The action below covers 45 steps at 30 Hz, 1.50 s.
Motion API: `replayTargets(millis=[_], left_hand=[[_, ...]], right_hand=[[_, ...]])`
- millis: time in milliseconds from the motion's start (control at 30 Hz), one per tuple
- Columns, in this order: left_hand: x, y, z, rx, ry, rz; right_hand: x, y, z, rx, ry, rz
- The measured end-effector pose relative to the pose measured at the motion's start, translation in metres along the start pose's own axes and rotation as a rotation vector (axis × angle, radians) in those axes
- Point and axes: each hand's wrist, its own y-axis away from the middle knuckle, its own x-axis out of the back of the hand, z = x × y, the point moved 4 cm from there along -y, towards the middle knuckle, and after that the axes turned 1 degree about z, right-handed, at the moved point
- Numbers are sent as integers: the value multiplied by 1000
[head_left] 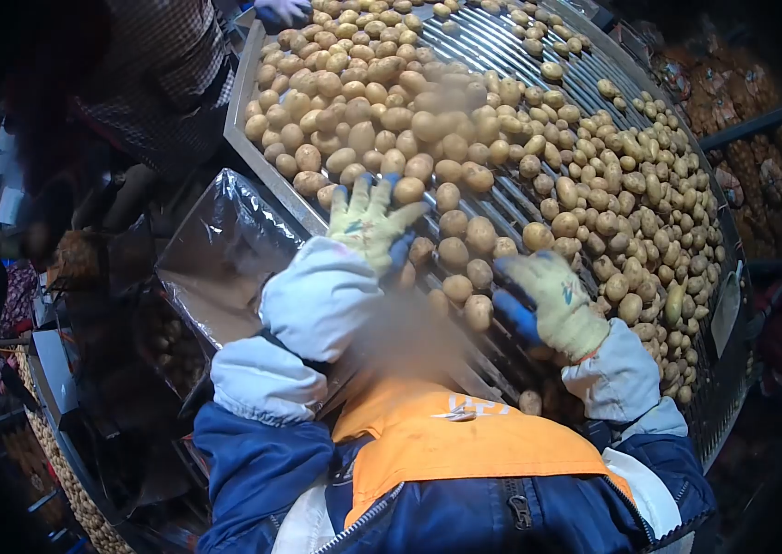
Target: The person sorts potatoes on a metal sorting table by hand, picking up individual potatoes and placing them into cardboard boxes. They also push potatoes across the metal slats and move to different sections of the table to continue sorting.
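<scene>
Many potatoes lie on a metal roller table in front of me. My left hand, in a pale yellow glove with blue fingertips and palm, rests on potatoes near the left rim. Its fingers are spread and it holds nothing that I can see. To the right, my right hand, in a matching glove, points leftward over the rollers with fingers stretched and slightly bent. A few potatoes lie just left of its fingertips; its palm side is partly hidden.
The metal rim borders the table on the left, beside a dark plastic-lined box. A person in a checked garment stands at upper left. Another gloved hand shows at the top. Filled sacks are stacked at right.
</scene>
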Motion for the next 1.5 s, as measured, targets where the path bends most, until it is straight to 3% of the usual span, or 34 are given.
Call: replayTargets(millis=[67,133,200,300,333,367,500,567,600,667,700,733,800,833,900,1000,1067,1133,1200,1267,1333,1400,1467,1500], left_hand=[[-3,-17,-18,32,3,-46],[4,-29,-26,40,18,2],[3,-33,-27,51,48,30],[-1,-13,-5,-38,62,4],[-6,1,4,-93,80,102],[9,13,20,-169,140,39],[11,46,62,-91,374,271],[-10,56,69,333,1617,173],[-23,54,63,334,1621,174],[-47,47,60,-151,1583,143],[-12,48,68,-126,1750,188],[-7,47,64,-129,1748,196],[-26,49,57,483,2597,-214],[-34,50,53,489,2556,-180],[-34,52,56,492,2480,-203],[-37,55,56,452,2410,-257],[-35,54,56,468,2449,-260],[-33,55,56,422,2428,-246],[-35,53,57,377,2412,-237],[-37,51,58,222,2600,-335],[-36,52,59,237,2595,-341],[-43,53,53,353,2174,-133],[-52,51,51,321,2192,-124],[-57,49,48,294,2209,-115]], right_hand=[[7,-12,15,-124,59,177],[9,-42,18,-51,100,302],[-14,-68,30,-143,71,19],[-17,-81,34,-200,143,-82],[-16,-78,34,-201,144,-80],[-13,-71,38,-212,123,-112],[0,-54,34,-288,25,-30],[13,-56,24,-346,-64,43],[17,-58,13,-345,-61,39],[24,-65,-14,-180,-541,53],[27,-71,-12,-250,-594,8],[25,-87,2,-236,-541,118],[36,-114,25,-363,-239,178],[29,-131,40,-359,-240,178],[5,-153,56,-206,229,34],[-4,-142,55,-233,234,31],[9,-118,55,-190,221,158],[28,-101,56,-345,97,-156],[36,-104,59,-406,66,-148],[44,-124,63,-336,-13,197],[26,-159,72,-231,-2,189],[7,-193,57,-93,218,252],[-20,-186,53,60,413,297],[-23,-176,52,62,383,206]])
